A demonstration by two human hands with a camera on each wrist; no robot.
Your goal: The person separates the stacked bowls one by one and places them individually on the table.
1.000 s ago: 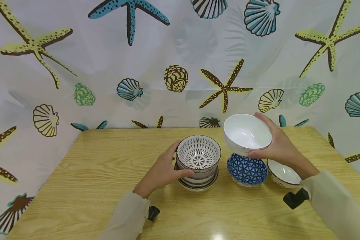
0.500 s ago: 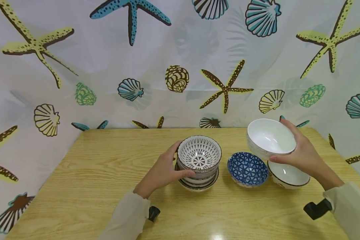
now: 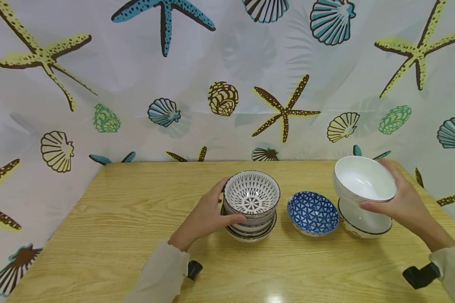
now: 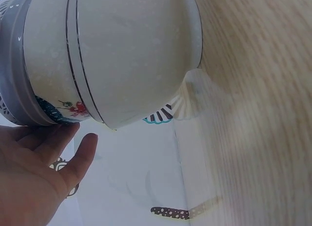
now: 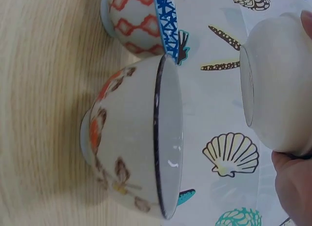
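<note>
My right hand (image 3: pixel 411 204) grips a plain white bowl (image 3: pixel 364 179) by its right side, thumb at the near rim. The bowl hangs above a dark-rimmed white bowl (image 3: pixel 365 223), whose outside shows orange and brown leaves in the right wrist view; a gap separates the two there. My left hand (image 3: pixel 208 212) holds the left side of a stack of bowls, thumb in front and fingers partly hidden behind. On top sits a bowl with a black-and-white patterned inside (image 3: pixel 252 191). The left wrist view shows a cream bowl (image 4: pixel 131 50) at the stack's bottom.
A blue triangle-patterned bowl (image 3: pixel 312 212) stands between the stack and the dark-rimmed bowl, close beside the latter. All rest on a wooden table (image 3: pixel 136 202). A cloth (image 3: pixel 197 54) printed with shells and starfish hangs behind the table's far edge.
My right hand has carried the white bowl rightward and slightly down, from over the blue bowl to over the dark-rimmed one. My left hand and the stack have stayed put.
</note>
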